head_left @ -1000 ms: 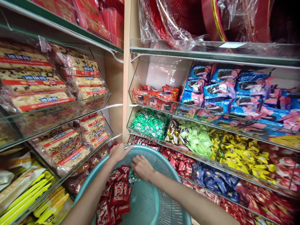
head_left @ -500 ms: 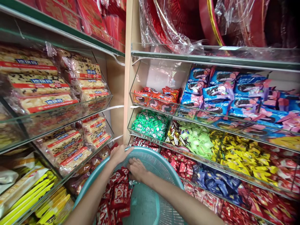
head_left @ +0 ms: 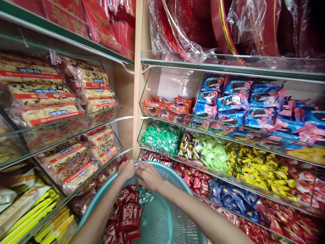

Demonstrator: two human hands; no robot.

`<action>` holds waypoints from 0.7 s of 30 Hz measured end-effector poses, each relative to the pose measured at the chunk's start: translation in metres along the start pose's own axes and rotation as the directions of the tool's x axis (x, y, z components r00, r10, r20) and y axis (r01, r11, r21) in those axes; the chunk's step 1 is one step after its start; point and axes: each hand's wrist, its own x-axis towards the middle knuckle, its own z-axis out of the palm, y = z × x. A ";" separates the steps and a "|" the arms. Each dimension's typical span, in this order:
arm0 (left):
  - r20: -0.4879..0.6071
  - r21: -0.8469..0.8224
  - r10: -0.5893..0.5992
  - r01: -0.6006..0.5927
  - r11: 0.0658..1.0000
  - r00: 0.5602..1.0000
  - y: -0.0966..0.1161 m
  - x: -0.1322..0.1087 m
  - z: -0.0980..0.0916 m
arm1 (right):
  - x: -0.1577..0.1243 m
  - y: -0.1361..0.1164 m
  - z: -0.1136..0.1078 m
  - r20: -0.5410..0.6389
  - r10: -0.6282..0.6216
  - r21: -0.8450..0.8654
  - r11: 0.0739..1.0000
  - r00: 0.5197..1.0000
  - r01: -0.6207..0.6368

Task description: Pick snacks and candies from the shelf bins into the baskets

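Observation:
A round teal plastic basket (head_left: 186,184) is tilted at the bottom centre. Red wrapped packets (head_left: 128,211) lie in its left part, and a small heap of green-wrapped candies (head_left: 145,195) sits beside them, just below my right hand. My left hand (head_left: 127,169) is closed over the basket's far rim. Right beside it, my right hand (head_left: 148,174) is at the inner side of the same rim, its fingers curled at the edge; whatever they grip is hidden.
Glass-fronted shelves surround the basket. Green candies (head_left: 161,137), yellow candies (head_left: 264,167) and blue candies (head_left: 235,196) fill bins at the right. Packaged pastries (head_left: 45,93) line the left shelves. A wooden post (head_left: 137,84) stands between both shelf sides.
My right hand has moved up from inside the basket to its rim, near my left hand. The green-wrapped candies beneath it now show more fully. The view has shifted slightly.

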 end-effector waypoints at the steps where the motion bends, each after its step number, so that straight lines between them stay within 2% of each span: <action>1: 0.005 0.003 -0.013 0.013 1.000 1.000 0.000 0.000 0.000 | 0.002 0.004 -0.014 -0.049 -0.011 -0.006 1.000 0.999 0.011; 3: 0.004 0.001 -0.033 0.033 0.999 0.999 0.000 0.000 0.000 | 0.006 0.015 -0.042 -0.140 0.001 -0.033 0.999 0.990 -0.006; 5: -0.009 -0.011 -0.033 0.033 0.999 0.999 0.000 0.000 0.000 | 0.010 0.031 -0.066 -0.229 0.057 -0.072 0.995 0.972 -0.075; 9: -0.016 -0.041 -0.036 0.035 0.999 0.999 0.001 -0.002 -0.002 | 0.019 0.068 -0.096 -0.346 0.277 -0.151 0.926 0.896 -0.345; 11: -0.020 -0.046 -0.034 0.033 0.998 0.999 0.000 -0.003 -0.003 | 0.023 0.083 -0.101 -0.360 0.370 -0.184 0.872 0.856 -0.454; 13: -0.025 -0.044 -0.031 0.029 0.999 0.999 -0.001 -0.003 -0.004 | 0.027 0.093 -0.101 -0.340 0.426 -0.206 0.836 0.838 -0.509; 21: -0.033 -0.038 -0.023 0.021 0.999 0.999 -0.005 -0.002 -0.004 | 0.034 0.093 -0.096 -0.282 0.494 -0.209 0.805 0.822 -0.555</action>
